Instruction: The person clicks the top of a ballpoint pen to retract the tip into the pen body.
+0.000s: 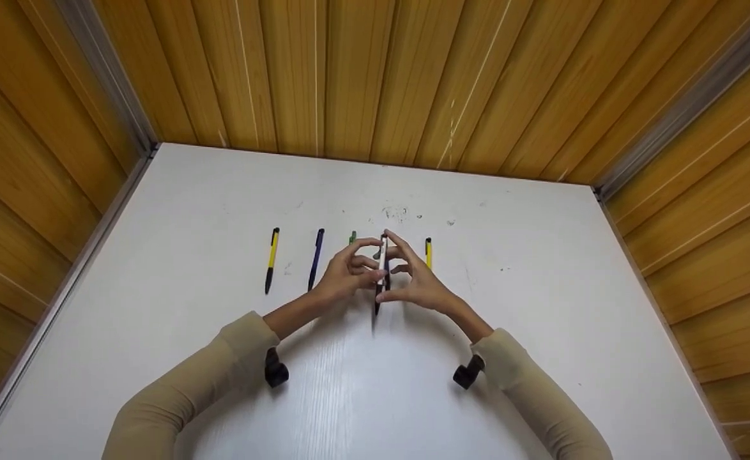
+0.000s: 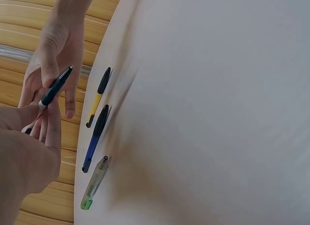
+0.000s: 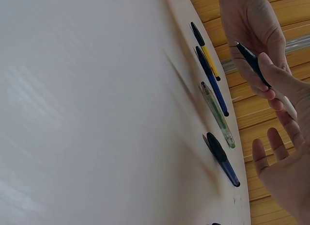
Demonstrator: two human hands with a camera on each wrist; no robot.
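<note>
A white pen with a black grip (image 1: pixel 381 255) is held up between both hands above the table, its dark tip pointing toward the person. My left hand (image 1: pixel 343 275) pinches the barrel with thumb and fingers. The right hand (image 1: pixel 423 284) has its index finger at the far end of that pen and its thumb on the black grip (image 3: pixel 253 65). In the right wrist view, some right-hand fingers (image 3: pixel 261 157) stand away from the pen. Beyond the hands lie a green-clear pen (image 3: pixel 218 113) and a blue pen (image 3: pixel 224 159), both partly hidden in the head view.
A yellow-and-black pen (image 1: pixel 273 259) and a dark blue pen (image 1: pixel 316 259) lie to the left. Another yellow pen (image 1: pixel 428 252) lies to the right. The white table (image 1: pixel 209 191) has dark smudges near its far part and ends at wood-plank walls (image 1: pixel 349 76).
</note>
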